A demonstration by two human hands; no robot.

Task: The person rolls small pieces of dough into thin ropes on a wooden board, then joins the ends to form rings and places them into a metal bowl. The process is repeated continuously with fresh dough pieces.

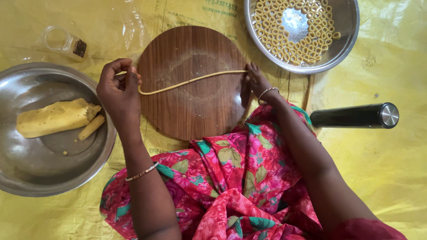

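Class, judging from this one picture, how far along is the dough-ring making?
Done: many rings lie in the steel plate. In hand: the left hand and right hand hold a thin dough rope across the round board. Left: a dough block and small roll wait in the bowl.

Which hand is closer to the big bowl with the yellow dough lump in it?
Left. The left hand pinches one end of the thin dough rope right beside the dough bowl. The right hand holds the rope's other end, across the round wooden board.

Left hand (119, 91) and right hand (257, 81) stretching dough rope (191, 81) across round wooden board (195, 111)
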